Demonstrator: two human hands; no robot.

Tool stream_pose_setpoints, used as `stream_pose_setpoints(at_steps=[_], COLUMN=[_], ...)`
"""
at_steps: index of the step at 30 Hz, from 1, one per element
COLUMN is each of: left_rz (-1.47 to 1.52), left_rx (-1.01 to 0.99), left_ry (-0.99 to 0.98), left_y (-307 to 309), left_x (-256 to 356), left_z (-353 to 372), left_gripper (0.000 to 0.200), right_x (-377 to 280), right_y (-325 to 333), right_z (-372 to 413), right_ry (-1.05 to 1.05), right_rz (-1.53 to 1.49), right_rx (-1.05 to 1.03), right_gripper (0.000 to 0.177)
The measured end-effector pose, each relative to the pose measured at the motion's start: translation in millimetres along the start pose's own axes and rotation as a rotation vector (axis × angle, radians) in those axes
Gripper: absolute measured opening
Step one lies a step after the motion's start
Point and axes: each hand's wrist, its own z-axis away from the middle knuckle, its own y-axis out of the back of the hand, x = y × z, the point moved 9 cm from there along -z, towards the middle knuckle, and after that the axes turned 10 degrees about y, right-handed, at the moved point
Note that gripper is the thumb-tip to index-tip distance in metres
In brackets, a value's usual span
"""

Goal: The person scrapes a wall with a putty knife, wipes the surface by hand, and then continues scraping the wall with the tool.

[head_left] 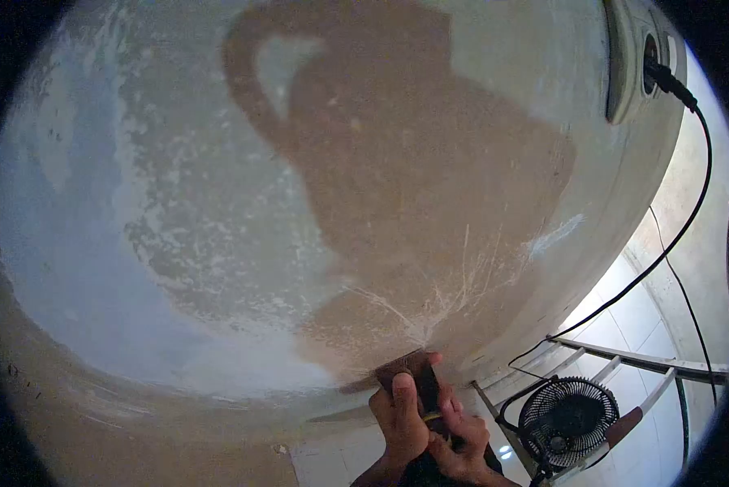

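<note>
At the bottom centre, a dark, flat scraper-like tool (pixel 403 362) has its wide edge against the scuffed wall (pixel 218 203). My left hand (pixel 399 422) is closed on it, thumb pressed along its face. Just to the right, my right hand (pixel 464 442) wraps round the darker handle part, where a thin yellow band shows. Pale scratch lines (pixel 437 312) fan out on the wall above the tool. The fingers behind the tool are partly hidden.
A whitish patch (pixel 80 276) covers the wall's left side. At lower right a black fan (pixel 567 422) sits at a metal ladder (pixel 616 369). A black cable (pixel 709 170) hangs from a plug in the wall socket (pixel 650 61). Pale tiles (pixel 632 308) lie below.
</note>
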Motion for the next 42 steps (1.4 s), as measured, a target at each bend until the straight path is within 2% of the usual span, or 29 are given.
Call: stream_pose_setpoints(at_steps=[5,6,8,12,14,18,20,23,26,30,33,35,38,42], left_rz=[0.021,0.026,0.035,0.011,0.008,0.036,0.064,0.066,0.029,-0.016,-0.059,-0.056,-0.061,-0.073], left_rx=[-0.065,-0.06,-0.047,-0.056,-0.039,-0.052,-0.103,-0.069,-0.047,-0.075,-0.053,-0.041,-0.08,-0.128], left_ry=[0.037,0.033,0.03,0.023,0.027,0.032,0.011,0.009,0.027,0.009,0.015,0.0,0.005,-0.002], left_y=[-2.3,-1.7,1.3,2.2,1.2,0.3,-4.2,-1.3,2.5,-2.1,1.3,1.5,1.6,-1.5], left_x=[1.7,-0.5,-2.6,0.4,1.4,2.5,4.4,1.7,3.7,10.7,10.4,11.4,7.4,12.1], left_z=[1.5,1.0,-1.1,-0.9,-1.7,0.9,-1.5,-4.1,-1.6,-1.7,0.5,-2.8,-2.1,-2.6], left_gripper=[0.054,0.054,0.053,0.051,0.05,0.048,0.049,0.049,0.05,0.049,0.047,0.046,0.044,0.044], right_x=[0.8,-1.7,6.7,0.0,2.9,8.7,11.2,10.7,10.3,13.1,8.2,7.3,8.8,3.8], right_y=[6.9,7.9,6.3,2.8,4.8,3.0,-0.2,0.3,-0.6,-1.7,-5.6,-2.1,-3.2,-7.0], right_z=[6.6,4.0,3.9,3.9,0.0,7.9,0.8,0.7,6.0,6.8,7.4,8.2,8.6,-1.6], right_ry=[0.058,0.069,-0.093,-0.031,-0.072,-0.071,-0.062,-0.072,-0.2,-0.176,-0.083,-0.038,-0.045,-0.112], right_rz=[0.087,0.088,0.049,0.146,0.021,0.074,-0.112,-0.066,-0.11,0.032,-0.014,0.059,0.035,-0.027], right_rx=[0.161,0.155,0.092,0.017,0.099,0.082,0.101,0.075,0.163,0.033,0.098,0.16,0.09,0.14], right_gripper=[0.059,0.059,0.061,0.061,0.061,0.06,0.061,0.062,0.062,0.063,0.062,0.06,0.057,0.062])
